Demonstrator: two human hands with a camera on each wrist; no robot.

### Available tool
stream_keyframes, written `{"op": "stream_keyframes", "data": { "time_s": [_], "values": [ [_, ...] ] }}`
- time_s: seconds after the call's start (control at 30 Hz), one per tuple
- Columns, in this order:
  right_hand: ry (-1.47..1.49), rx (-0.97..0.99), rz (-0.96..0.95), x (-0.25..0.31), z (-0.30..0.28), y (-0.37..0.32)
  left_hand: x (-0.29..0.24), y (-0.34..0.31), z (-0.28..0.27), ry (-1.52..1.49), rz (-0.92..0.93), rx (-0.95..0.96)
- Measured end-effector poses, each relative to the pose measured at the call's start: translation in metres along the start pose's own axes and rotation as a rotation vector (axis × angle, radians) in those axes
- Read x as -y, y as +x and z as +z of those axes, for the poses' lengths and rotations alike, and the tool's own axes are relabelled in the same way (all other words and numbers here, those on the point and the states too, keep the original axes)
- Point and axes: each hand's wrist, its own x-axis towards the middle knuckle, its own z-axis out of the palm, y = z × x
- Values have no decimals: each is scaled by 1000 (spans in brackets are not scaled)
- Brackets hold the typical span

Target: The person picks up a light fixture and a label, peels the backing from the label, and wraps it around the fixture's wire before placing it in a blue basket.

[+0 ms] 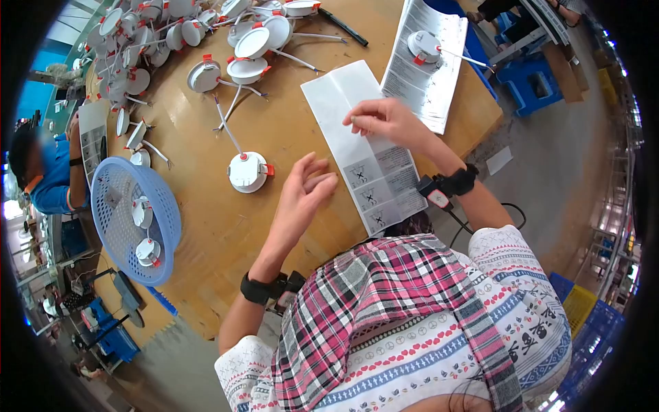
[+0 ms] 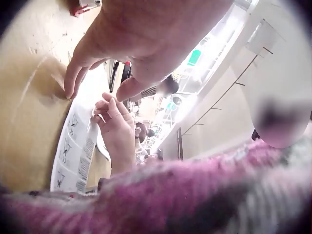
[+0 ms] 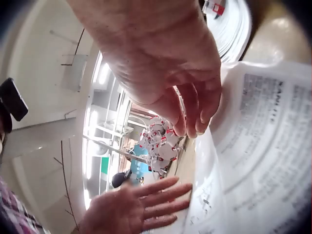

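Observation:
A long white printed instruction sheet [image 1: 386, 175] with fold creases lies on the table in front of the person. Over its upper part is the right hand [image 1: 390, 123], its fingers loosely bent; in the right wrist view the fingertips [image 3: 201, 127] come right at the paper's edge. The left hand [image 1: 305, 191] hovers left of the sheet, holding nothing, its fingers relaxed and slightly bent. Just left of it, a round white downlight [image 1: 247, 173] with red clips and a cable lies on the wooden table [image 1: 206, 254].
A stack of printed sheets [image 1: 439, 89] with another downlight [image 1: 423, 47] on top lies at the right. Many downlights [image 1: 137, 81] pile up at the far left. A blue basket [image 1: 113, 237] holds several. A black pen [image 1: 343, 27] lies behind. Another person [image 1: 58, 172] sits at left.

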Motion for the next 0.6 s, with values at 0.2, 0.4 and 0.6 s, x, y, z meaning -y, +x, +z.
{"op": "stream_keyframes", "data": {
  "time_s": [0.2,0.4,0.6],
  "values": [
    [-65,-96,-48,-15,14,-21,-6,21,11,-30,-61,-41],
    [-54,-102,-108,-19,18,-20,7,44,10,237,-82,46],
    [-246,-131,-317,-4,21,-19,3,44,-5,44,-98,-36]
  ]
}}
